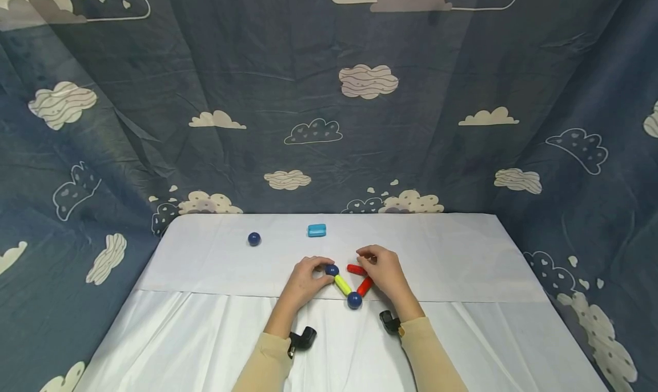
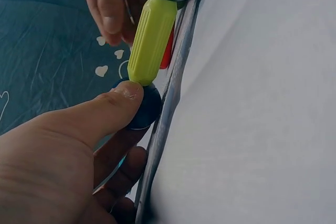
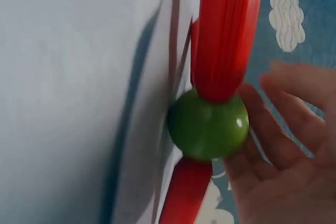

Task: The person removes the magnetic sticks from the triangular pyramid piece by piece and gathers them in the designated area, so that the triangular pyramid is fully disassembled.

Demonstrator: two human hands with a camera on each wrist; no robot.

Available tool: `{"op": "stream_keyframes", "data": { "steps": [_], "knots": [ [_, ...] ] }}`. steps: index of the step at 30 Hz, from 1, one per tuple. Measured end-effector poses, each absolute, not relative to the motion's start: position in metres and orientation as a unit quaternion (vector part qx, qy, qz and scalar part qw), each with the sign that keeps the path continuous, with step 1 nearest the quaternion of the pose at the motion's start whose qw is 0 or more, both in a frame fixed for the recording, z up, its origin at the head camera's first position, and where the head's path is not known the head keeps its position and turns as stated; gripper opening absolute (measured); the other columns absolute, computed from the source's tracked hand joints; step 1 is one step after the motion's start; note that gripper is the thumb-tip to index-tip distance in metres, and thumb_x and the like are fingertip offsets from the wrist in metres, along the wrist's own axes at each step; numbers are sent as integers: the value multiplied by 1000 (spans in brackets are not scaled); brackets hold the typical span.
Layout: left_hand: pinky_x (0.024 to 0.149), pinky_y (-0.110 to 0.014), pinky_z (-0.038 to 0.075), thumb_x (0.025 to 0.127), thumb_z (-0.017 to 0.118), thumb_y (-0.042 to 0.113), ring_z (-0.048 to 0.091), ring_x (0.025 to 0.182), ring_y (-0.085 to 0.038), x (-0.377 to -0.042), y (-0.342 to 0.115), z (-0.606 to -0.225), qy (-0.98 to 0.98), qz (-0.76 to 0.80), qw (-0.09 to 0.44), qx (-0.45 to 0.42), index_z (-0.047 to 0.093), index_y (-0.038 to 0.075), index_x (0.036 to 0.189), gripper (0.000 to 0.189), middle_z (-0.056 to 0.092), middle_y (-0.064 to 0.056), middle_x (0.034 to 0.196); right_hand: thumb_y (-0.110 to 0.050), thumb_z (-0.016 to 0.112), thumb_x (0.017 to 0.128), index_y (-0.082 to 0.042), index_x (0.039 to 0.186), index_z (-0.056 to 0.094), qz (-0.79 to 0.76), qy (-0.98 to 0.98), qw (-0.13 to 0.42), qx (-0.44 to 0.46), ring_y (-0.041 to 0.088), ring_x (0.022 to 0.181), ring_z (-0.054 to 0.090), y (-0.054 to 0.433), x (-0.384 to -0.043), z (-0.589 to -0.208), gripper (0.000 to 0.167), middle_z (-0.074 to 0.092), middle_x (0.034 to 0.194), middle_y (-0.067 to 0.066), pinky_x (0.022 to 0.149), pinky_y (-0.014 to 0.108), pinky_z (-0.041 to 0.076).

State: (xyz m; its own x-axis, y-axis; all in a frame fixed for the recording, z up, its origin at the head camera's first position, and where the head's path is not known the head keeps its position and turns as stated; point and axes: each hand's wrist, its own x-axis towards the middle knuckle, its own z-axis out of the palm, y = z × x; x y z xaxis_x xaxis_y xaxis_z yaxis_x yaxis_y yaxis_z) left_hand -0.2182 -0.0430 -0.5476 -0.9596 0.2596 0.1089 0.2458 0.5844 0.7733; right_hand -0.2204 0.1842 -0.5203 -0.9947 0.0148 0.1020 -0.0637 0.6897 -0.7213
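My left hand [image 1: 304, 280] pinches a dark blue ball [image 1: 332, 270] between thumb and fingers. A ridged yellow-green rod [image 2: 152, 40] runs from that ball to a second dark blue ball [image 1: 354, 300]. From there a red rod [image 1: 364, 286] leads to a green ball [image 3: 208, 124], which my right hand covers in the head view. Another red rod [image 1: 356, 270] extends from the green ball toward the left. My right hand [image 1: 386, 272] is beside the green ball, its fingers loosely bent behind it and the thumb apart; whether the fingertips touch it cannot be told.
Farther back on the white-covered table [image 1: 437, 255] lie a loose dark blue ball [image 1: 254, 239] and light blue rod-like pieces [image 1: 316, 230], side by side. A dark cloud-patterned cloth [image 1: 411, 152] hangs behind and at both sides. Each wrist wears a small black camera [image 1: 303, 339].
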Motion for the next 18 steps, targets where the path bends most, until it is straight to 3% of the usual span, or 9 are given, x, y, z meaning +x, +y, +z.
{"op": "stream_keyframes", "data": {
  "steps": [4,9,13,18],
  "knots": [
    [98,-45,53,93,83,26,64,108,-19,-218,-43,-547,891,437,-7,126,76,20,125,33,78,0,118,-18,71,102,-11,118,78,430,-898,99,1,27,108,71,190,-221,-516,20,79,116,9,99,46,60],
    [102,-48,51,92,83,23,65,111,-22,-217,-44,-547,890,444,-28,102,77,19,124,32,78,-1,117,-19,70,102,-11,115,79,446,-888,115,-3,20,89,65,195,-222,-515,18,77,100,6,77,27,56],
    [101,-49,50,91,84,20,64,109,-23,-218,-45,-548,890,446,-48,80,77,18,122,32,78,-3,116,-26,72,101,-14,118,78,455,-889,55,9,18,71,54,194,-221,-515,22,63,78,3,58,22,42],
    [98,-46,50,90,85,20,64,106,-21,-221,-44,-548,892,443,-69,54,77,18,122,32,78,-2,116,-36,77,97,-20,125,75,446,-893,-62,21,17,55,48,189,-217,-517,32,55,62,0,52,25,35]
  ]
}}
